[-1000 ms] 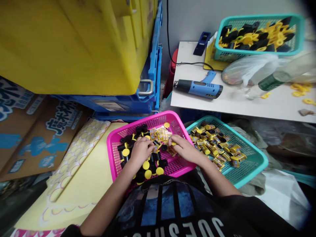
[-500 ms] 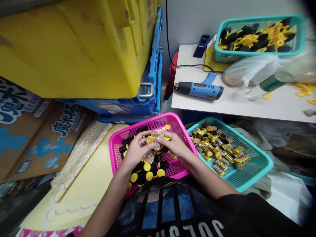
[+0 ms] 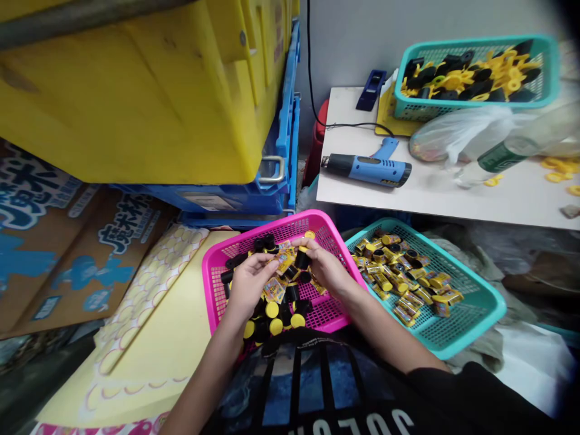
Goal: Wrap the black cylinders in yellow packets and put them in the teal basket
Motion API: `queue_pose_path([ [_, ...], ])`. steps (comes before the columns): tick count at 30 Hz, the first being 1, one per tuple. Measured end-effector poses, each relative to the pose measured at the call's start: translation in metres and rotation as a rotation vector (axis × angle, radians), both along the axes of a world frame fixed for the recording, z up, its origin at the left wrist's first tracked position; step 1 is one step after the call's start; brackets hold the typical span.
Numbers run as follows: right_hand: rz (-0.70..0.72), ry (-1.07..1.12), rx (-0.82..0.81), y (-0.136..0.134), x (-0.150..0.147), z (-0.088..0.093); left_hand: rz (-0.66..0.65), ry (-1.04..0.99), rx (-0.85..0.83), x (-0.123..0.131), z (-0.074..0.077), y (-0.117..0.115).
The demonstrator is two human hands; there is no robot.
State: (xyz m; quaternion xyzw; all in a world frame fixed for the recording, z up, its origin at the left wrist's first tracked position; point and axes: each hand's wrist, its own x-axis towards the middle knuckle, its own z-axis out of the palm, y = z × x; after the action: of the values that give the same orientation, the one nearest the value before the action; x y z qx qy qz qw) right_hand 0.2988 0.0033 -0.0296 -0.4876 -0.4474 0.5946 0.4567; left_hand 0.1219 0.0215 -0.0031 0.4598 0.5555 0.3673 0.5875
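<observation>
Over the pink basket (image 3: 338, 238) my left hand (image 3: 248, 279) pinches a small yellow printed plastic sleeve (image 3: 285, 261). My right hand (image 3: 327, 269) grips a short black tube with a yellow cap (image 3: 302, 258), close to the sleeve but seemingly apart from it. Below the hands, in the basket, lie loose black tubes with yellow caps (image 3: 275, 327) and more printed sleeves (image 3: 274, 290). To the right, a teal basket (image 3: 471, 329) holds many tubes wrapped in printed sleeves (image 3: 403, 272).
A blue heat gun (image 3: 369, 169) lies on the white table (image 3: 435, 202), near a teal basket of black and yellow parts (image 3: 471, 75), plastic bags and a bottle (image 3: 498, 157). At left stand a yellow crate (image 3: 136, 103), blue crates (image 3: 235, 202) and printed cardboard (image 3: 90, 260).
My right hand has picked up a black tube with a yellow cap. My left hand still holds a printed sleeve, and the hands are slightly farther apart.
</observation>
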Motion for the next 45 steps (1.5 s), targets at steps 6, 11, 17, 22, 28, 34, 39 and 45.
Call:
queue_pose_path([
  [6,-0.103,0.284,-0.069,-0.001,0.029,0.016,-0.051,0.05,0.018,-0.012,-0.001,-0.001],
  [11,-0.07,0.277,-0.048,0.004,0.026,0.022,-0.042,-0.027,0.015,-0.009,-0.003,-0.006],
  [17,-0.024,0.261,-0.05,0.003,0.023,0.019,-0.064,-0.09,0.005,-0.008,-0.004,-0.006],
  [22,-0.011,0.219,-0.027,0.0,0.021,0.017,-0.067,-0.071,-0.001,-0.005,-0.003,-0.006],
  [28,-0.05,0.114,0.054,-0.004,0.005,0.007,-0.098,-0.07,0.027,0.0,0.007,-0.008],
  [34,-0.014,0.418,-0.021,-0.014,-0.013,0.004,-0.128,-0.108,0.04,0.008,0.011,-0.014],
  [39,0.106,0.723,-0.182,-0.02,-0.028,-0.003,-0.12,-0.076,0.114,0.013,0.008,-0.015],
  [45,0.056,0.769,-0.159,-0.02,-0.034,-0.012,-0.134,-0.107,0.109,0.01,0.006,-0.014],
])
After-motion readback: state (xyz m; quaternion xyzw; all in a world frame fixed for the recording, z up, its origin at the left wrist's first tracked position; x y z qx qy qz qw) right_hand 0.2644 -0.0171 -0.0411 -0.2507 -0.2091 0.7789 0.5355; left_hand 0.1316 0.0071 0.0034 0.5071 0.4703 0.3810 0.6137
